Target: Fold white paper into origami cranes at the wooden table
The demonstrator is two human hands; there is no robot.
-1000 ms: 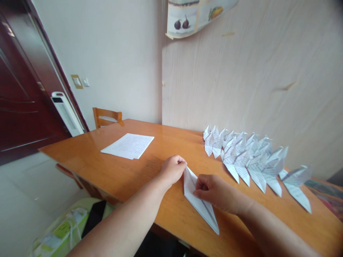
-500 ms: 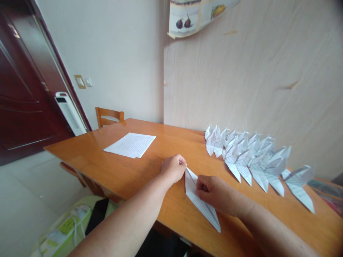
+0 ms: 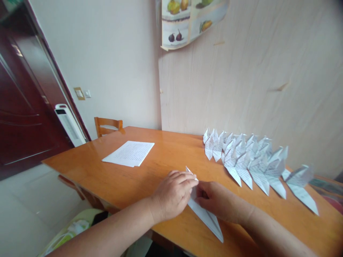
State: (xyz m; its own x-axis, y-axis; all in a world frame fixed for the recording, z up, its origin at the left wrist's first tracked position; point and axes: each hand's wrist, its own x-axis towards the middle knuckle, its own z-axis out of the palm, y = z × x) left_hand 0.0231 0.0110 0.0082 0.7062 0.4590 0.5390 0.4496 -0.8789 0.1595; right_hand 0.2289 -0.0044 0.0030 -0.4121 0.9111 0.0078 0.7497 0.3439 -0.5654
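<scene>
A sheet of white paper folded into a long, narrow pointed shape (image 3: 206, 215) lies slantwise on the table in front of me. My left hand (image 3: 174, 194) lies across its upper part, fingers together and bent over the edge, with the thumb hidden. The paper's upper tip pokes out beyond these fingers. My right hand (image 3: 217, 200) is curled, pressing its knuckles and thumb against the middle of the paper, right beside my left fingertips. The lower point of the paper reaches toward the table's near edge.
Several rows of folded paper pieces (image 3: 249, 157) with upright points stand at the right of the wooden table (image 3: 107, 182). A stack of written sheets (image 3: 131, 152) lies at the left. Behind the table are a chair (image 3: 108, 125) and a wall.
My left hand has left the paper's upper tip and moved down and right, its fingers now over the fold beside my right hand. The right hand stays nearly in place.
</scene>
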